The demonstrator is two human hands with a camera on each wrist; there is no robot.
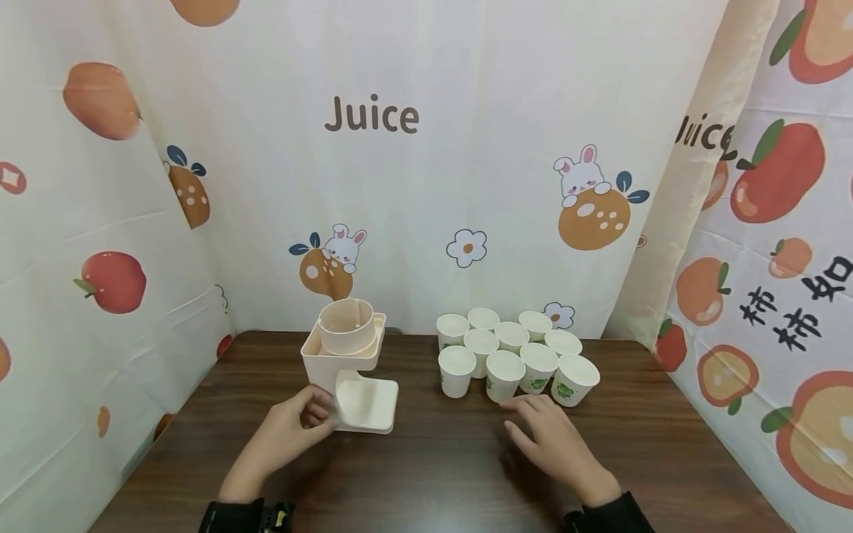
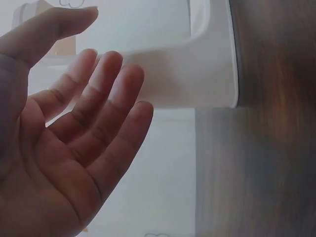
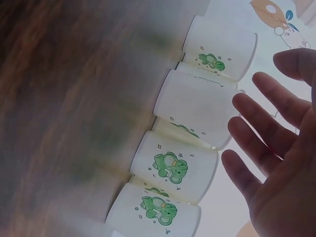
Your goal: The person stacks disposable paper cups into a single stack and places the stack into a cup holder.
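On the left of the table stands a cream plastic cup dispenser or stand (image 1: 322, 371), with a round open-topped tube (image 1: 346, 340) above and a flat square foot (image 1: 369, 407) below. My left hand (image 1: 293, 426) is at its lower left side, fingers loosely bent and holding nothing; the left wrist view shows the palm and fingertips right beside its cream wall (image 2: 217, 69). To the right, several white paper cups (image 1: 504, 374) stand upright in a tight group, green animal prints on their sides. My right hand (image 1: 549, 437) is just in front of them, fingers spread, nothing in it.
Both things stand on a dark brown wooden table (image 1: 413, 481). A white printed curtain (image 1: 413, 185) with fruit and rabbits hangs close behind it. More fruit-printed cloth hangs along the left side (image 1: 40, 259) and the right side (image 1: 753, 296).
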